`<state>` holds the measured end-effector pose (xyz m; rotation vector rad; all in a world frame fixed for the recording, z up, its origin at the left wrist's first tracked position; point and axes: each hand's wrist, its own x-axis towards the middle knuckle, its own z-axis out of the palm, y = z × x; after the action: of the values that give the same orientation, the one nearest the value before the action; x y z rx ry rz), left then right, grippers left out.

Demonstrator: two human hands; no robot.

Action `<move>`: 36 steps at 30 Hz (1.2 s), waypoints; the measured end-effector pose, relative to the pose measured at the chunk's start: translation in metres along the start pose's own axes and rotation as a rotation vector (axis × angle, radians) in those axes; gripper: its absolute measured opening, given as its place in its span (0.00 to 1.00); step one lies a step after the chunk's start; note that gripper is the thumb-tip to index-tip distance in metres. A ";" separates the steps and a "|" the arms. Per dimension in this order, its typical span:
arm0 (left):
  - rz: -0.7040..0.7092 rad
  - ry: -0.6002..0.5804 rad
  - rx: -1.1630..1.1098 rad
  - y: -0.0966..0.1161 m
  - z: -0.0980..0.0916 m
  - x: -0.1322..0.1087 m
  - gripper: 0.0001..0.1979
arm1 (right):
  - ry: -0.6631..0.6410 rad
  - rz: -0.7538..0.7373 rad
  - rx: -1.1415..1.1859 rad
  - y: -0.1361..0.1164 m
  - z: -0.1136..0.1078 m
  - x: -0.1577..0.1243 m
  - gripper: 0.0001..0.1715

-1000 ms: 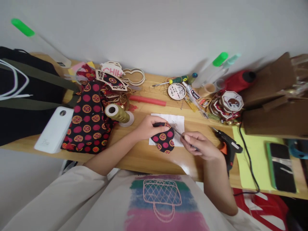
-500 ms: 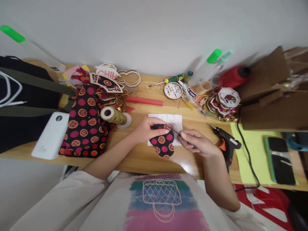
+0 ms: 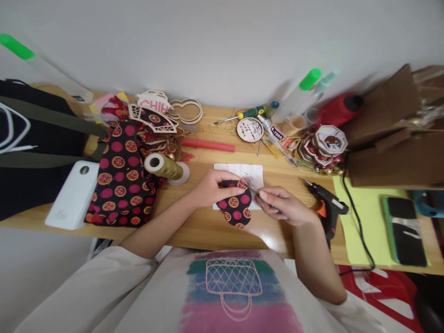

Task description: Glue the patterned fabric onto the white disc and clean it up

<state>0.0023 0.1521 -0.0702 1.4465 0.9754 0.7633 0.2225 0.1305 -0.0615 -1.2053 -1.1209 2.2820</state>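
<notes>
My left hand (image 3: 217, 187) pinches a gourd-shaped piece of black fabric (image 3: 234, 203) patterned with pink and orange rounds, thumb on top and fingers behind it. My right hand (image 3: 282, 203) is closed around a slim dark metal tool (image 3: 252, 188). Its tip meets the fabric's upper right edge, near my left thumb. Whether it is tweezers or a blade, I cannot tell. Under the fabric lies a white paper (image 3: 257, 173) with small dark specks near the tool's tip.
A glue gun (image 3: 322, 203) and a phone (image 3: 404, 231) are at the right. To the left stand a gold ribbon spool (image 3: 168, 170), folded patterned fabric (image 3: 120, 185) and a white power bank (image 3: 72, 194). Behind lie a red stick (image 3: 208, 145), a screwdriver (image 3: 251, 112) and a glue tube (image 3: 272, 129).
The fabric piece has shifted very slightly to the right. Both hands keep their grips, and the tool's tip stays at the fabric's edge.
</notes>
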 end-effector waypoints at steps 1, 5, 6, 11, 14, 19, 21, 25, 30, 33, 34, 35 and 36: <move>0.003 0.000 -0.001 0.000 0.000 0.000 0.10 | 0.003 -0.001 -0.002 0.000 0.000 0.000 0.23; 0.023 -0.023 -0.009 0.000 -0.001 0.000 0.10 | 0.011 -0.009 -0.004 0.000 0.000 0.001 0.23; 0.028 -0.025 -0.009 -0.001 -0.001 0.000 0.10 | 0.011 -0.010 -0.002 0.000 0.000 0.001 0.23; 0.030 -0.004 -0.005 -0.002 -0.002 0.001 0.10 | 0.005 -0.020 0.012 -0.002 -0.003 -0.002 0.24; 0.035 0.001 -0.026 0.000 -0.002 0.001 0.10 | 0.007 -0.020 0.017 -0.002 -0.006 -0.003 0.23; 0.081 -0.019 -0.056 0.002 -0.001 0.001 0.10 | -0.013 -0.003 0.015 -0.001 -0.005 -0.002 0.22; 0.084 -0.022 -0.057 0.001 -0.001 0.000 0.10 | -0.017 0.002 0.014 -0.001 -0.003 -0.001 0.22; 0.079 -0.026 -0.052 -0.001 0.000 0.000 0.10 | -0.016 0.011 0.007 -0.001 -0.001 0.001 0.22; 0.096 -0.040 -0.048 0.000 -0.001 0.000 0.10 | -0.003 0.015 -0.001 0.000 -0.001 0.001 0.23; 0.091 -0.045 -0.043 0.000 -0.001 0.000 0.10 | -0.005 0.012 -0.008 -0.001 -0.001 0.000 0.23; 0.089 -0.046 -0.042 0.000 -0.001 0.000 0.10 | -0.005 0.011 -0.010 -0.001 -0.001 0.000 0.23; 0.085 -0.047 -0.039 -0.001 -0.001 0.000 0.10 | -0.004 0.009 -0.012 -0.001 -0.001 0.001 0.23; 0.082 -0.050 -0.037 -0.001 -0.001 0.000 0.09 | -0.004 0.008 -0.014 -0.002 0.000 0.001 0.23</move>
<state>0.0015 0.1523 -0.0710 1.4735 0.8642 0.7977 0.2223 0.1324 -0.0605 -1.2136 -1.1368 2.2872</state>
